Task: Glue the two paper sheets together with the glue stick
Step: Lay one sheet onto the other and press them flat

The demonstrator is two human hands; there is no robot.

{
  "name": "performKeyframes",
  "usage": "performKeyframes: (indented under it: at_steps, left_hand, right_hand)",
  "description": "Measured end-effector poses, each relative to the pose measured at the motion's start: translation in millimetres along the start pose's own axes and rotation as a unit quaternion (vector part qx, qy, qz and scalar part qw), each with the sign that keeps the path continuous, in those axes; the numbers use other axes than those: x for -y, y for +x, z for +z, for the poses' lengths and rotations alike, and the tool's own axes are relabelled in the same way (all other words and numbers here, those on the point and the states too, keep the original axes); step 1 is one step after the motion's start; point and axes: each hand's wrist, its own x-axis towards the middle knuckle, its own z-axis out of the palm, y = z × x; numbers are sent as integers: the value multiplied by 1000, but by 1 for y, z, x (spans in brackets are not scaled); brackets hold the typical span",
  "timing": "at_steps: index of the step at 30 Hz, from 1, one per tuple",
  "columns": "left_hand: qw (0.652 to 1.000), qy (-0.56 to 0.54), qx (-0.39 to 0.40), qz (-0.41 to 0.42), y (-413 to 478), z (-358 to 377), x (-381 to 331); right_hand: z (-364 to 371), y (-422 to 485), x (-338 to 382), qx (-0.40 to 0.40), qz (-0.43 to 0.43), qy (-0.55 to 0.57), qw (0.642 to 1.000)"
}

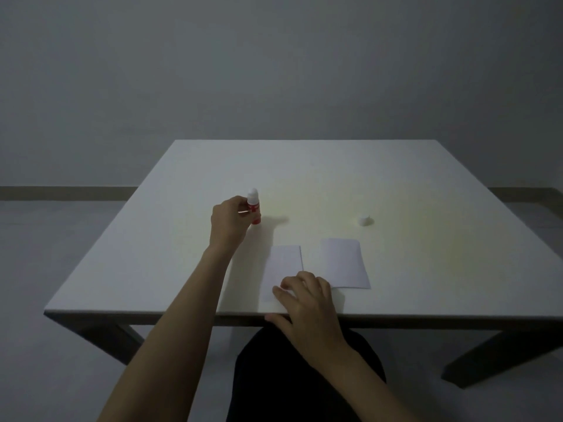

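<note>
A red glue stick (254, 208) with a white top stands upright on the white table (396, 184), left of centre. My left hand (229, 222) is closed around its left side. Its white cap (364, 221) lies apart on the table to the right. Two white paper sheets lie side by side near the front edge: the left sheet (283, 263) and the right sheet (345, 263), with a narrow gap between them. My right hand (307, 303) rests with its fingers on the near corner of the left sheet, thumb at the table's edge.
The table's front edge (122, 312) runs just in front of my lap. A grey wall and floor lie behind and around the table.
</note>
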Motion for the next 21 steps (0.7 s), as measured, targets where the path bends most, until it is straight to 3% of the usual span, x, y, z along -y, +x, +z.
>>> performKeyframes:
  at_steps: [6,10,11,13,17,18,21]
  left_hand:
    - [998,45,47,-26,-5,-1,17]
    - [986,-75,-145,-22,-43,-9,20]
    - [979,-113,-167,-30,-57,-10,18]
    - [970,-194,-132,-56,-86,-5,10]
    - [930,-348,9,-118,-126,16,-20]
    - [923,-365,22,-122,-128,20,-27]
    - [917,-380,33,-119,-125,24,-44]
  right_hand:
    - [-1,-7,7,-47,-50,9,998]
    - [-27,2,-10,-135,45,184,973]
    - [-36,6,-17,-171,90,237,952]
    - [-48,13,-29,-224,201,350,887]
    - [-54,18,-35,-202,361,582,700]
    - [-53,17,-34,-193,383,606,670]
    - [-50,8,-31,-178,406,622,645]
